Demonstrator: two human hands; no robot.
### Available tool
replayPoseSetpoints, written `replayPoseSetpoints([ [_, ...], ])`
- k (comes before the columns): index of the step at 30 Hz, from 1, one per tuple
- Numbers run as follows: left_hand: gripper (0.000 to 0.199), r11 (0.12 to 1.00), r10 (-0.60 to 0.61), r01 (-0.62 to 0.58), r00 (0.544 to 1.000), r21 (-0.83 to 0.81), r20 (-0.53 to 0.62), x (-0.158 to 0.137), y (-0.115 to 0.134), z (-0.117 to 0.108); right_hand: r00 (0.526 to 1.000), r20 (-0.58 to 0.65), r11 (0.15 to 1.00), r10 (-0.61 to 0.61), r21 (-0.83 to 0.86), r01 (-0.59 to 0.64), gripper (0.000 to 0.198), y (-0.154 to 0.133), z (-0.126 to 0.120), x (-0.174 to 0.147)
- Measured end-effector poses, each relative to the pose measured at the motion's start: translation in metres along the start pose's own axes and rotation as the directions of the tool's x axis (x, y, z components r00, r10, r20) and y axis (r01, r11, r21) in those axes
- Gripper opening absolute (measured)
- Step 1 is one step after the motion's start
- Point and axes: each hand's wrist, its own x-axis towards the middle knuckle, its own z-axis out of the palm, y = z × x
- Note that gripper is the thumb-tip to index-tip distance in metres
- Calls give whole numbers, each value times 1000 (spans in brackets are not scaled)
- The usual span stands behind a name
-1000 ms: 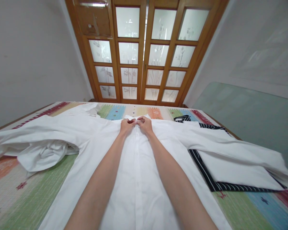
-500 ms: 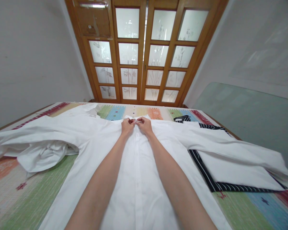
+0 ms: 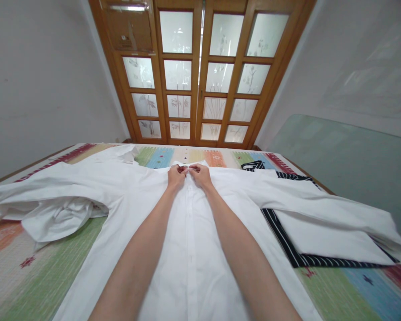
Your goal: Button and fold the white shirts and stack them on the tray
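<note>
A white button-up shirt [image 3: 143,200] lies spread face up, its sleeves stretched out to both sides and its button strip running down the middle. Just below the collar, my left hand [image 3: 177,174] pinches the shirt's front edge at the top of the strip. My right hand [image 3: 200,174] pinches the cloth right beside it, fingertips almost touching the left ones. What exactly lies between the fingertips is too small to make out.
A colourful striped cloth [image 3: 67,272] covers the table. More white clothing [image 3: 58,223] is bunched under the left sleeve. Folded black-striped and white fabric [image 3: 334,240] lies under the right sleeve. Wooden glass-paned doors [image 3: 197,76] stand behind, and a greenish glass panel [image 3: 347,156] leans right.
Both hands stay at the collar, with only small finger movements; the right fingers have drawn slightly closer over the cloth. The shirt lies as before.
</note>
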Motion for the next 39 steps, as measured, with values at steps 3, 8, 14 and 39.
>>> replayPoseSetpoints([
  [3,11,999,15,-14,1000,29,-23,0,0,1,1000,3,999,-2,-47,3,18,0,0,0],
  [8,10,998,23,-21,999,61,-30,0,1,2,999,-10,990,-36,-138,34,19,1,1,0],
  [14,6,997,49,-47,998,67,-39,-2,2,4,1000,-10,1000,-2,-26,1,18,5,-1,3],
  [39,4,972,211,-212,977,103,14,-12,2,4,993,8,988,116,99,-117,17,6,-4,6],
])
